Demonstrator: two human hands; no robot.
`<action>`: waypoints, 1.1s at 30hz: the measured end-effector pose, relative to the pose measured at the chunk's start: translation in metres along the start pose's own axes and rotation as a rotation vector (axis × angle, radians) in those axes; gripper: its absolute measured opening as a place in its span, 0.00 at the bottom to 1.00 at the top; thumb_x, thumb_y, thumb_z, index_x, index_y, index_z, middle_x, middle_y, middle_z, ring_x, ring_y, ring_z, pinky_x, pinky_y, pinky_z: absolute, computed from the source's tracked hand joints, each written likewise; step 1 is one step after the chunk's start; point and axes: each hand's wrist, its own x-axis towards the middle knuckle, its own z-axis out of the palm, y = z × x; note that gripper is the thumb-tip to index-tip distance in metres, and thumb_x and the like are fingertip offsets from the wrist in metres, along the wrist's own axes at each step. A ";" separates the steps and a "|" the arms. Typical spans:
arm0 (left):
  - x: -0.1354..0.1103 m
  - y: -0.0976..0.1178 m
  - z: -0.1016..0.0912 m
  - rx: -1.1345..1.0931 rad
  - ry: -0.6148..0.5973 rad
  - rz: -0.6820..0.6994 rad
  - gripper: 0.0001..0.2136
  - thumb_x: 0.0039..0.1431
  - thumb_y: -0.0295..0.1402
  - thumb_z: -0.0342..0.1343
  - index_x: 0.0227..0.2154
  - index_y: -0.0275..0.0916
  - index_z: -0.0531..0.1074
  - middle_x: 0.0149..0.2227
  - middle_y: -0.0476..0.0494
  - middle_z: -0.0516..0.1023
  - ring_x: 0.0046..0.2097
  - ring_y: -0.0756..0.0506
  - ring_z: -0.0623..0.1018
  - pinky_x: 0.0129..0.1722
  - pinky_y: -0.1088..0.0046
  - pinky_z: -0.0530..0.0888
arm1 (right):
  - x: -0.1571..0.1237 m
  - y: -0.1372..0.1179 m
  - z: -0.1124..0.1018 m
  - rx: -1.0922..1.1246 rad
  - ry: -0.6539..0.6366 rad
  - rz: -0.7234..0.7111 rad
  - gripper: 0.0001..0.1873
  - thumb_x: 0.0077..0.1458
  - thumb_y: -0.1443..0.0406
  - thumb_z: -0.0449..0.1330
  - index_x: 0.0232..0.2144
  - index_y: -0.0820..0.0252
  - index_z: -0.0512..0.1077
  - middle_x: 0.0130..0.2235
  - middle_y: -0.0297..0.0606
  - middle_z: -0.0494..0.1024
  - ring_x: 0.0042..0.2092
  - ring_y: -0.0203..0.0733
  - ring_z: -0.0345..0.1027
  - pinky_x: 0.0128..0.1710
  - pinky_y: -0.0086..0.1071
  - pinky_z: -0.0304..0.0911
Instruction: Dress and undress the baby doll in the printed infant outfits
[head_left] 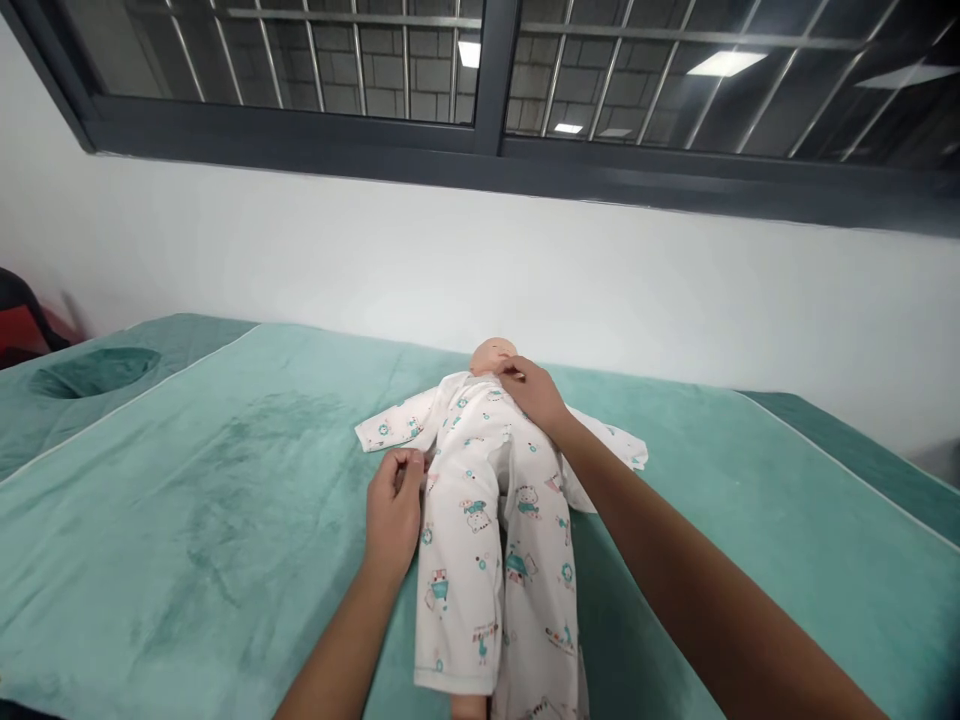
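A baby doll [493, 354] lies on its back on a teal padded table [225, 500], head toward the wall. It wears a white printed sleepsuit [480, 540] with arms spread. My left hand [394, 510] pinches the sleepsuit's edge at the doll's side, fingers closed on the fabric. My right hand [531, 392] rests on the doll's chest just below the chin, fingertips gripping the cloth at the neckline.
A white wall [525, 270] with a dark-framed window [487, 140] rises behind the table. A round face hole [94, 370] sits in the table's far left part. A dark and red object [19, 325] shows at the left edge.
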 end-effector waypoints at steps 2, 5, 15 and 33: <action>0.006 0.003 0.003 -0.026 -0.019 0.049 0.10 0.62 0.39 0.50 0.37 0.40 0.73 0.40 0.46 0.77 0.43 0.45 0.75 0.42 0.71 0.70 | -0.016 0.006 -0.003 0.102 0.007 -0.018 0.15 0.57 0.61 0.47 0.39 0.55 0.72 0.47 0.35 0.77 0.47 0.41 0.69 0.48 0.34 0.62; 0.023 0.006 0.014 -0.001 -0.078 0.085 0.13 0.63 0.39 0.49 0.45 0.42 0.73 0.51 0.44 0.75 0.53 0.43 0.72 0.52 0.66 0.68 | -0.037 0.019 -0.004 0.326 0.070 0.021 0.18 0.59 0.59 0.47 0.44 0.54 0.73 0.51 0.36 0.76 0.53 0.42 0.67 0.54 0.37 0.58; 0.096 -0.001 0.052 0.323 -0.233 0.298 0.11 0.59 0.31 0.49 0.39 0.39 0.75 0.42 0.42 0.76 0.45 0.43 0.75 0.49 0.64 0.69 | -0.054 0.034 -0.003 0.488 0.115 0.123 0.17 0.60 0.58 0.50 0.47 0.51 0.73 0.54 0.34 0.74 0.56 0.43 0.64 0.59 0.39 0.54; 0.076 -0.011 0.028 0.902 -0.247 0.608 0.03 0.58 0.28 0.50 0.32 0.41 0.69 0.35 0.41 0.72 0.39 0.40 0.67 0.37 0.63 0.63 | -0.106 0.041 -0.019 -0.041 0.074 0.068 0.10 0.51 0.71 0.50 0.28 0.54 0.70 0.34 0.38 0.74 0.38 0.46 0.67 0.39 0.40 0.63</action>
